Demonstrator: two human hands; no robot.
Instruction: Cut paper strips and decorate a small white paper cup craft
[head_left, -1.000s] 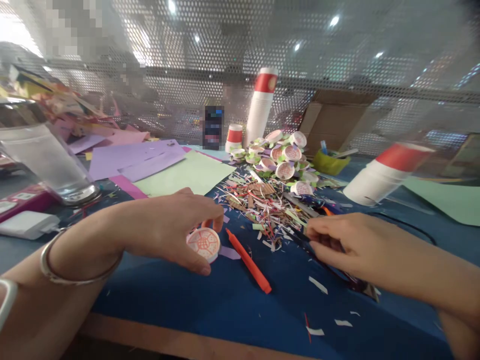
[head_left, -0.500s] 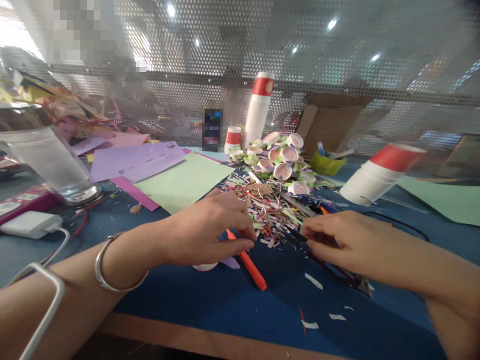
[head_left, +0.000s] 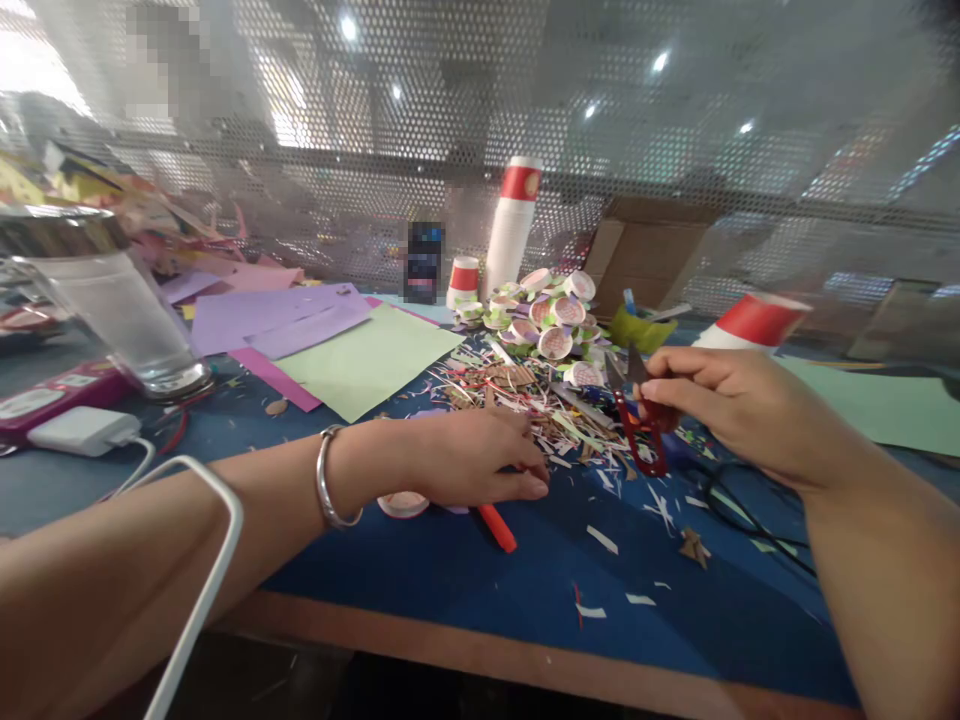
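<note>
On the blue surface point(head_left: 450, 590), near edge | left hand point(head_left: 480, 465): fingers stretched flat and together, laid over orange marker point(head_left: 497, 527); paper disc point(head_left: 403, 504) just beside wrist | right hand point(head_left: 720, 400): pinching red snips point(head_left: 643, 440), raised above scrap pile point(head_left: 540, 400), blades pointing up

The snips point(head_left: 643, 441) have red handles. The marker point(head_left: 496, 527) is orange-red against the dark blue desk point(head_left: 465, 585). One paper sheet point(head_left: 367, 362) is pale green, another sheet point(head_left: 262, 315) lilac. The stacked cups point(head_left: 512, 225) are white with a red band. The bangle point(head_left: 330, 492) is silver.
</note>
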